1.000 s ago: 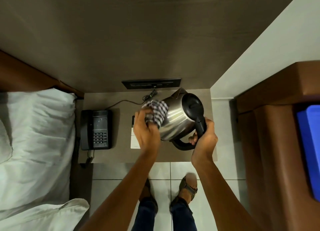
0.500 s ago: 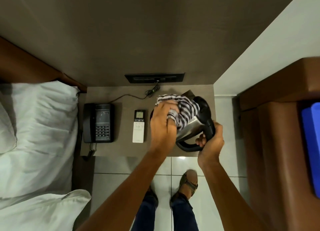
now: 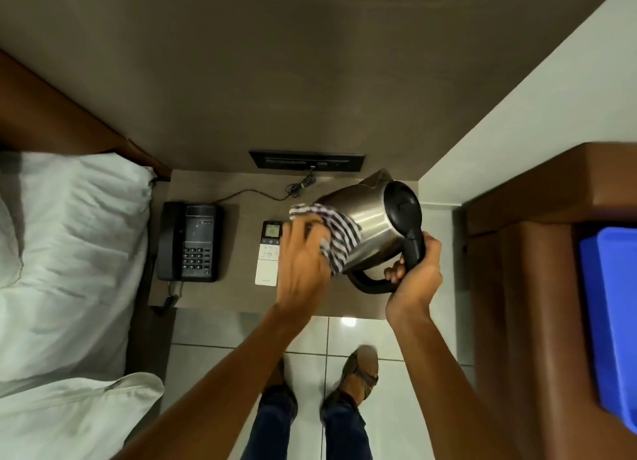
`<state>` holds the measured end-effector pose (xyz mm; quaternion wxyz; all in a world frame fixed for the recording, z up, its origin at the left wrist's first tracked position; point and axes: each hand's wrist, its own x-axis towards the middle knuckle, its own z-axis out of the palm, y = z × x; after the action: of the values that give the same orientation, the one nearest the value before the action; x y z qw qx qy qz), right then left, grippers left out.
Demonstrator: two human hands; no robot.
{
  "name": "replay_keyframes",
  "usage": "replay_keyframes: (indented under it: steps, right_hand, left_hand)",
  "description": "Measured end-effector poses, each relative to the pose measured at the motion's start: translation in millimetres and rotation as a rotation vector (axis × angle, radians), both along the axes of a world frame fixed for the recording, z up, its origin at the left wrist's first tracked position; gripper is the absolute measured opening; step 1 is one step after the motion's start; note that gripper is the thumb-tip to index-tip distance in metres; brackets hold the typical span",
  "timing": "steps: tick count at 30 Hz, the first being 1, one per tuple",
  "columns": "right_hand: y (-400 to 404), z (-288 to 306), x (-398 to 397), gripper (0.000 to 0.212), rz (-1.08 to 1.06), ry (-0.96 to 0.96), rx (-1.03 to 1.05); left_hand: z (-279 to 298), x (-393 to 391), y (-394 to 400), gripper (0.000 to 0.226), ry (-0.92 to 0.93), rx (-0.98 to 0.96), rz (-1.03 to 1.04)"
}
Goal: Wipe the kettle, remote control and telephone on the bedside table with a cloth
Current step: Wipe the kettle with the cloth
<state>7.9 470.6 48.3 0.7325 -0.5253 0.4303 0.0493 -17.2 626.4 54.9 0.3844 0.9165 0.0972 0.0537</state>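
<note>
Cloth drops from the kettle's lid end to its lower steel flank.

I see my right hand (image 3: 415, 273) clamped on the black handle, the kettle (image 3: 374, 218) tilted above the bedside table (image 3: 238, 294) at 3 o'clock of the remote control (image 3: 270, 253). My left hand (image 3: 303, 253), bunching the striped cloth (image 3: 336, 242), has slid down from the top (kettle nearly covered, I judge); remote and telephone (image 3: 189, 240) at 9 o'clock await.
</note>
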Motion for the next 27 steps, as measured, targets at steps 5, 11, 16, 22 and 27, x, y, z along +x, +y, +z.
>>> replay_keyframes:
  steps: [5, 11, 16, 22, 27]
  right_hand:
    - [10, -3, 9, 0.037, -0.016, -0.057, 0.099]
    - [13, -9, 19, 0.044, -0.049, -0.045, -0.029]
    - [25, -38, 9, 0.044, 0.056, -0.097, -0.203]
    - [45, -75, -23, 0.061, 0.021, -0.11, -0.418]
    - [60, -94, -38, 0.06, 0.037, -0.128, -0.53]
  left_hand:
    - [0, 6, -34, 0.032, -0.199, 0.247, -0.17]
    - [-39, -57, 19, 0.021, 0.363, 0.02, 0.078]
    - [-43, -49, 62, 0.029, 0.438, -0.514, 0.813]
    - [-51, -53, 112, 0.033, 0.498, -0.783, 1.112]
    - [-56, -61, 142, 0.036, 0.462, -0.841, 1.102]
